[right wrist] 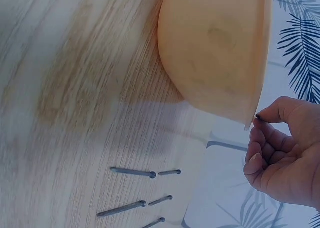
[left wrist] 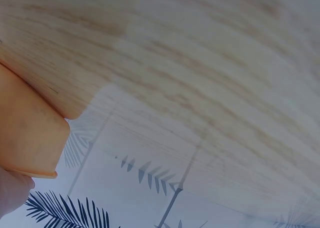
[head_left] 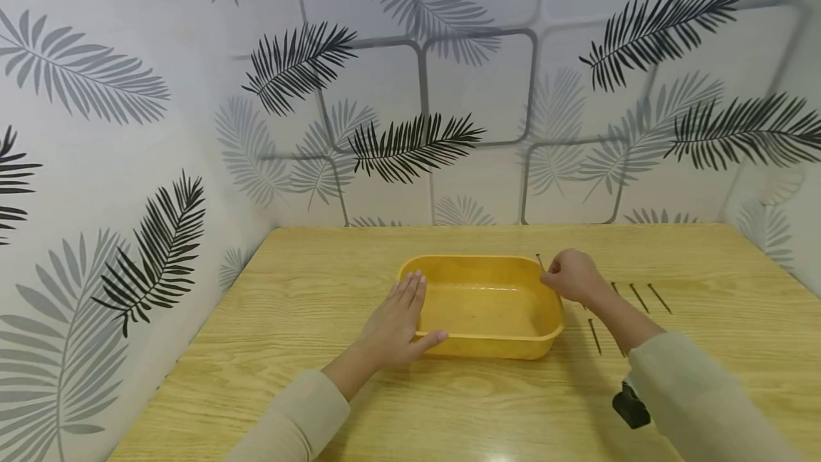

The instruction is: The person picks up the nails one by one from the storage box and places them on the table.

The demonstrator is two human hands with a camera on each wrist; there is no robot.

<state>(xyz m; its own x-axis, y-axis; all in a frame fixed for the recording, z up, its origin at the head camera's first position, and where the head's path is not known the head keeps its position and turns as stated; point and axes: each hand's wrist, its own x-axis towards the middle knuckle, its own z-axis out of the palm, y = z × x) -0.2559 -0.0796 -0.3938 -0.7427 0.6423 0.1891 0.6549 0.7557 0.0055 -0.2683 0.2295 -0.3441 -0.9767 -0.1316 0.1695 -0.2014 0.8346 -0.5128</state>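
Observation:
A yellow-orange rectangular tub (head_left: 487, 346) with rounded corners stands on the wooden table. My left hand (head_left: 394, 326) rests against its left end, fingers straight over the rim and thumb spread along the front edge. In the left wrist view, only a small part of that hand shows beside the tub wall (left wrist: 32, 123). My right hand (head_left: 573, 276) pinches a dark nail (head_left: 539, 261) between thumb and index finger at the tub's right rim. The nail tilts up with its head on top. The right wrist view shows the pinching fingertips (right wrist: 267, 117) right at the rim.
Several dark nails lie on the table right of the tub, among them one nearer nail (head_left: 594, 336) and a farther nail (head_left: 659, 299). A black object (head_left: 631, 406) sits at the right sleeve. Leaf-patterned walls (head_left: 398, 198) border the table (head_left: 308, 269) at the back and sides.

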